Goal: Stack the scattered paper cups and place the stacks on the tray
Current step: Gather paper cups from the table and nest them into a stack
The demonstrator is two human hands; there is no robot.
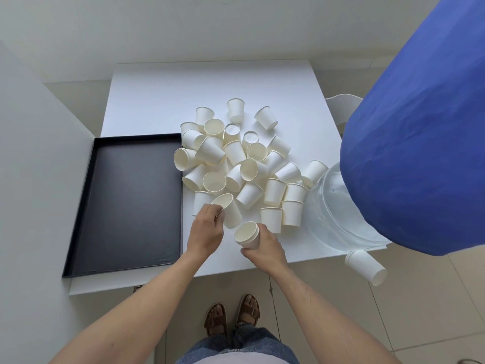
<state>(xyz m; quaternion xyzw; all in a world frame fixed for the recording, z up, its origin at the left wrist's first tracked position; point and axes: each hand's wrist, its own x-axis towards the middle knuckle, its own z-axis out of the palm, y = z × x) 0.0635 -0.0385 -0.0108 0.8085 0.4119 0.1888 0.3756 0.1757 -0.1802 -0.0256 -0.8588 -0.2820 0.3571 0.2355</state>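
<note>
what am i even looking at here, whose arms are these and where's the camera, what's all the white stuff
There is no machine here. The camera sits on a person's head and looks down, so the two bare arms are that person's own, with their sandalled feet at the bottom.

In front of them is a white table. On its left lies a black tray with nothing on it yet. The white stuff is a pile of paper cups, lying all ways; one cup appears to be dropping past the table's right edge.

The left hand holds a tilted cup by its rim. The right hand has its grip round another cup, mouth up. The blue shape at right is too close to identify.
</note>
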